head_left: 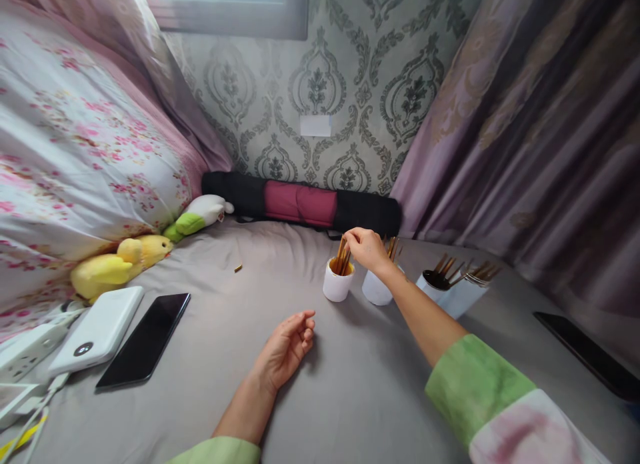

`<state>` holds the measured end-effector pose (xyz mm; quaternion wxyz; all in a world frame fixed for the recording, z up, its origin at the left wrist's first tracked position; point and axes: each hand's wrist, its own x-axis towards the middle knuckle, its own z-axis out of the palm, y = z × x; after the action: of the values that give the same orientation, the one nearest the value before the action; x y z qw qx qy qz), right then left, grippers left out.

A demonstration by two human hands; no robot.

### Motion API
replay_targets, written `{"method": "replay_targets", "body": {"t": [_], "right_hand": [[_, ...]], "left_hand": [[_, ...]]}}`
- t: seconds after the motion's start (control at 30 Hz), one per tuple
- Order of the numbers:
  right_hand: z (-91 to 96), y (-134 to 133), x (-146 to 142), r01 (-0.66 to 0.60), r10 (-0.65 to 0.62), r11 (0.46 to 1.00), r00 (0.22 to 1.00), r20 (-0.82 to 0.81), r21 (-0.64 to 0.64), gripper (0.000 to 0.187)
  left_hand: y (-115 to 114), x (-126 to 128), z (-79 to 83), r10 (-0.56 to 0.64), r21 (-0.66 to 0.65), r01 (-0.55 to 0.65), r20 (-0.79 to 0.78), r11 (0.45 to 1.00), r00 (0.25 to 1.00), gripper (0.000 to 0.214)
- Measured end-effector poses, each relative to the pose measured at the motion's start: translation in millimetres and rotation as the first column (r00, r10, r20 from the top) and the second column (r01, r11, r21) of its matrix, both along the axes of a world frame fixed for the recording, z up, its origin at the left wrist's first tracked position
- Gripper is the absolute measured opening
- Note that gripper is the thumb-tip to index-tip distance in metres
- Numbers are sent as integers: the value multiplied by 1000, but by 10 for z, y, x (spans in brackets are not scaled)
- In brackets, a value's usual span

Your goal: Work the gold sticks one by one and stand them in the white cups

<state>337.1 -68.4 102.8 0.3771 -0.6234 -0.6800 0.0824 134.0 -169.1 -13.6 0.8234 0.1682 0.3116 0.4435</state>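
Observation:
My right hand (pixel 369 248) reaches over the nearest white cup (pixel 337 285), its fingers closed at the top of the thin brown sticks (pixel 342 259) standing in it. Exactly how many sticks the fingers grip is hidden. Under my right wrist stands a second white cup (pixel 376 289), partly covered, with more brown sticks. My left hand (pixel 287 349) rests on the grey sheet (pixel 350 391), palm turned inward, fingers loosely curled with nothing in them. To the right, behind my forearm, are a dark-mouthed white cup (pixel 433 285) and another white container (pixel 465 297), both holding sticks.
A small gold-coloured piece (pixel 238 268) lies on the sheet. At left are a black phone (pixel 145 341), a white power bank (pixel 100 331), a power strip (pixel 30 351) and plush toys (pixel 120 261). A black-and-maroon roll (pixel 300 204) lies along the wall; a dark flat device (pixel 587 351) is at right.

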Motion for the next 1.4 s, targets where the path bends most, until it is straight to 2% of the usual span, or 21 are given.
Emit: {"method": "replay_targets", "body": {"t": [0.47, 0.9, 1.17, 1.4], "right_hand": [[21, -46, 3, 68, -65, 997, 996, 58, -41, 26], [-15, -24, 64, 123, -121, 992, 991, 54, -41, 21], [25, -80, 41, 169, -168, 985, 985, 36, -27, 16], [-21, -117, 94, 187, -187, 982, 982, 13, -37, 17]], "left_hand": [[0, -1, -1, -6, -4, 6, 5, 1000, 1000, 14], [1, 4, -8, -6, 8, 6, -6, 1000, 1000, 14], [0, 30, 2, -6, 25, 6, -15, 1000, 1000, 13], [-11, 38, 10, 3, 25, -2, -22, 1000, 1000, 12]]}}
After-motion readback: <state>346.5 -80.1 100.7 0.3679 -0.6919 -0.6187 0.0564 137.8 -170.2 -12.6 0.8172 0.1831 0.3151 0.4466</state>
